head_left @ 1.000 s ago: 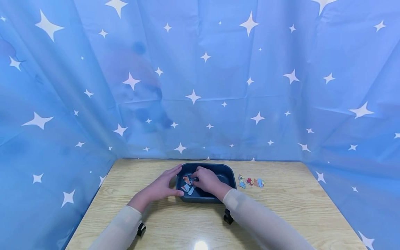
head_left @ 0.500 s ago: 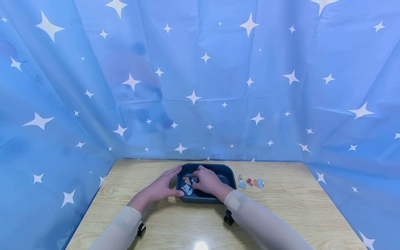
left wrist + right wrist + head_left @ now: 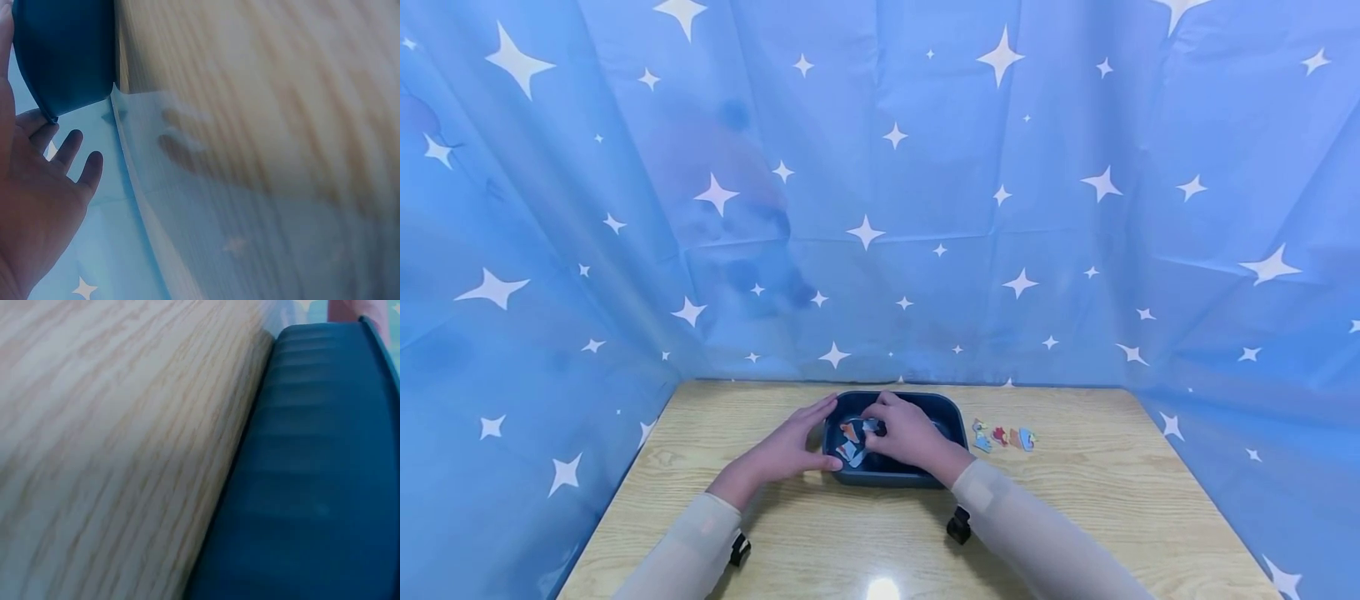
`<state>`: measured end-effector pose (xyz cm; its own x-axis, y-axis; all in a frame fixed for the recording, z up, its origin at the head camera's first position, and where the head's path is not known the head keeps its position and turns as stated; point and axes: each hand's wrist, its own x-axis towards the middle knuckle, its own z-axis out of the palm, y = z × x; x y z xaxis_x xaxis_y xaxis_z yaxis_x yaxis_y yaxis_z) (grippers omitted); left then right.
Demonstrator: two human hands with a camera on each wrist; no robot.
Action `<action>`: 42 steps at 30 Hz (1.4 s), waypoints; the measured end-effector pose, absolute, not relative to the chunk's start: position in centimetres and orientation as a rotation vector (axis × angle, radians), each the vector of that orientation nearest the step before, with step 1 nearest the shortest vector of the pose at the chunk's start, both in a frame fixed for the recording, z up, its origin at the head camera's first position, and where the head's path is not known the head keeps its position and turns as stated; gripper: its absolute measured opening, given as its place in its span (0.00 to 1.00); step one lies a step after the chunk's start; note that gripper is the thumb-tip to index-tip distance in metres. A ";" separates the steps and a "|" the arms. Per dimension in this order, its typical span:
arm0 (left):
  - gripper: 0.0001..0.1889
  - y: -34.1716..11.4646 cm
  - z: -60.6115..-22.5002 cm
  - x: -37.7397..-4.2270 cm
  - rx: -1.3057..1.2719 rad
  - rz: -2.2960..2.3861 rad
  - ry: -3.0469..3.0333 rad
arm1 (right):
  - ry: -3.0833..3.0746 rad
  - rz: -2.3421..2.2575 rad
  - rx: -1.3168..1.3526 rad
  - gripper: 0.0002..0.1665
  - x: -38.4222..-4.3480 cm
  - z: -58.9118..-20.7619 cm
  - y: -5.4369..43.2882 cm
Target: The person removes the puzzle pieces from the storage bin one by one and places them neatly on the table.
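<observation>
A dark blue rectangular box (image 3: 953, 417) with a raised rim stands near the back of the table. My left hand (image 3: 786, 443) spans its left end, thumb at the front corner and fingers at the back corner, fairly straight; in the left wrist view the fingers are spread at the rim. Inside the box, my right hand (image 3: 904, 429) pinches a small pale blue puzzle piece (image 3: 871, 426) between thumb and fingers. Loose puzzle pieces, an orange one (image 3: 849, 432) and whitish ones (image 3: 847, 451), lie at the box's left end. The right wrist view shows only the box's outer wall and the left hand's edge.
Several small colourful puzzle pieces (image 3: 1000, 436) lie in a row on the wooden table (image 3: 1075, 500), right of the box. A blue curtain with white stars (image 3: 865, 232) hangs behind and along both sides of the table.
My right hand has shifted slightly right and up within the box, and the pale blue piece shows more clearly between its fingers. The left hand has stayed in place.
</observation>
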<state>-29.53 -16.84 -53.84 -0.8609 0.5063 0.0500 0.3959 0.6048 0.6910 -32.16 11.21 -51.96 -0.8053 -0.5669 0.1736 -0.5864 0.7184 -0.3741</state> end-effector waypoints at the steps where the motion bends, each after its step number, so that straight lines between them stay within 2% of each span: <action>1: 0.58 -16.8 -53.8 -29.5 0.756 1.097 2.678 | -2.858 0.652 0.968 0.20 -32.1 -51.9 11.4; 22: 0.58 -16.9 -54.0 -29.5 0.733 1.108 2.683 | -2.653 0.586 1.058 0.20 -31.0 -50.4 15.9; 42: 0.59 -16.9 -54.3 -29.6 0.785 1.087 2.697 | -2.636 0.793 1.063 0.21 -30.0 -50.1 21.1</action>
<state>-29.65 -16.92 -54.32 -0.8563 0.5116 0.0713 0.4181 0.6054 0.6772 -30.04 21.15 -50.13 -0.7248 -0.5868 0.3610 -0.6886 0.5996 -0.4078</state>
